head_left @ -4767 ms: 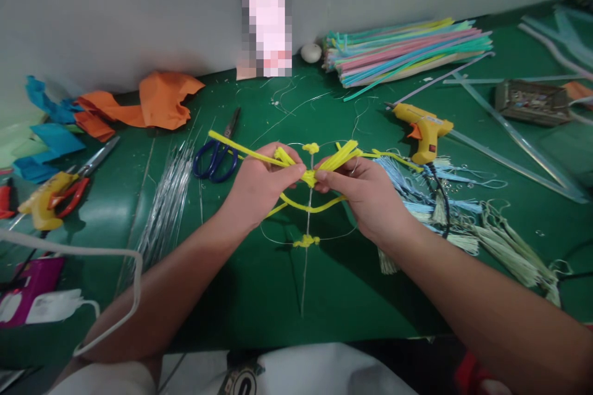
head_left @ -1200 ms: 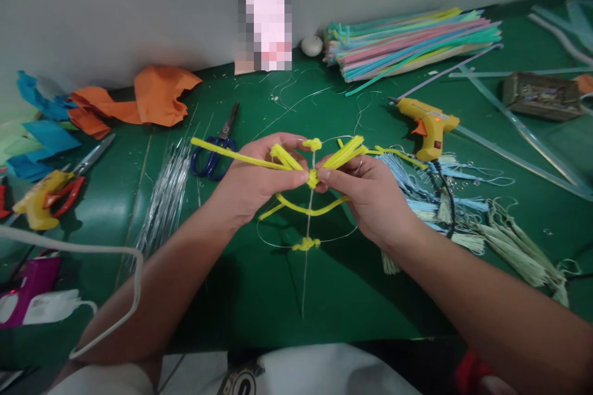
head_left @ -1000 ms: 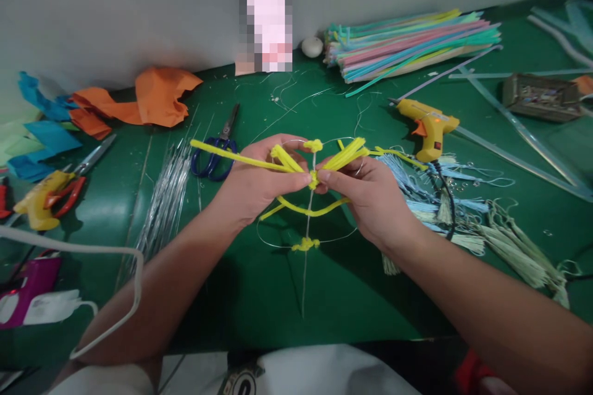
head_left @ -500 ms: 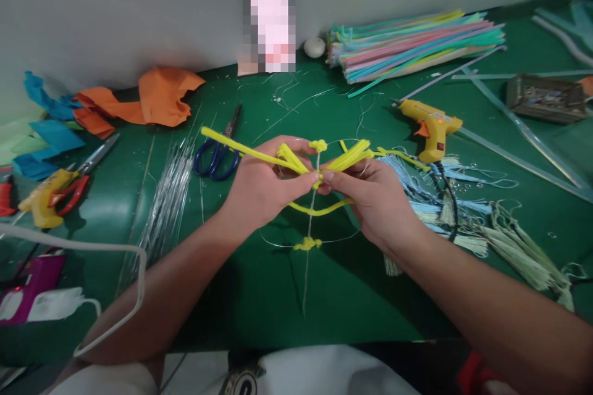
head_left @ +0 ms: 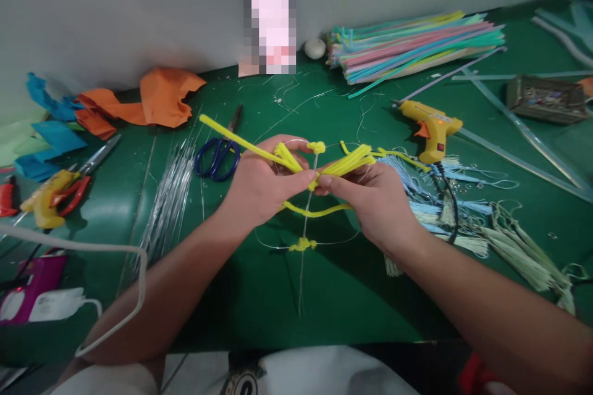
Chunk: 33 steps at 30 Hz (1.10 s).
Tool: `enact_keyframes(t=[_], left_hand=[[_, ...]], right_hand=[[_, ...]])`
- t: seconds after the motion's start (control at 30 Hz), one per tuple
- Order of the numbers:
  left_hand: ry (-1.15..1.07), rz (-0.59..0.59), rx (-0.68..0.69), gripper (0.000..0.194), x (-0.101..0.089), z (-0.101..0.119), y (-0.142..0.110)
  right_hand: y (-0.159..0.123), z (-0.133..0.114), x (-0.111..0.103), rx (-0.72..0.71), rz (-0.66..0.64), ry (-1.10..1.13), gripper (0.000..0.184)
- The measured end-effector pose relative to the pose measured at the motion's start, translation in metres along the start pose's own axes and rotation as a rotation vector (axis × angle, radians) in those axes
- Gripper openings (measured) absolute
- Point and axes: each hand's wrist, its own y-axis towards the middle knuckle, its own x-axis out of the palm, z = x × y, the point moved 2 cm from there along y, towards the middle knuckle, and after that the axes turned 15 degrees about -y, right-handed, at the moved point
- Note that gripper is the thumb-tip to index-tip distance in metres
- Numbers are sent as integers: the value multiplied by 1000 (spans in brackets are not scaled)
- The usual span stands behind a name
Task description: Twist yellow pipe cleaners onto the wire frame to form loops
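Our forearms reach in from both sides, and our hands meet in front of us over the green desk, thumbs turned inward with their tips close together. Our left hand has a narrow pinch grip on the yellow pipe cleaners just left of a thin wire stem; our right hand pinches them just right of it.

The pipe cleaners are fuzzy and bright, folded into bunches that fan up and outward on either side, with one long end sticking out past our left hand. Below our fingers, another yellow strand curves across the stem. A fine wire hoop bears small twisted yellow knots where it meets the stem, above and below our grip. Blue-handled scissors lie beyond our left hand, and a yellow glue gun lies beyond our right.
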Motion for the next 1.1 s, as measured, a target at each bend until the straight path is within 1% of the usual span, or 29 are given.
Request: enact_keyframes(t=[0.1,0.23,0.37,0.5,0.57,0.67,0.8,0.93,1.0,1.1], left_hand=[[-41,15,-14,32,-1,-2,1],[-159,5,-19,32,-2,-4,1],[-254,-25,-47,32,-2,2,-1],[-280,-53,-47,31,-1,8,-4],[-266,-49,-61,32,0,8,-5],[-228,-47,-124,34,2,5,-5],[-149,-99,-177,36,5,1,-4],[-209,-152,-212,32,2,0,-2],[-210,-189,-210,30,-1,1,0],[-103,-206,-126,29,-8,5,2]], right_hand=[[0,0,1,-6,4,-9,10],[-2,-7,1,-36,-2,-24,7],[-6,-19,1,-47,-18,-43,8],[-9,-28,2,-30,-46,-23,12],[-8,-28,1,2,-70,4,15],[-3,-25,-1,83,-85,44,18],[2,-19,-7,180,-134,8,22],[4,-17,-10,252,-174,-11,24],[4,-16,-11,277,-161,2,24],[4,-12,-11,297,-142,24,24]])
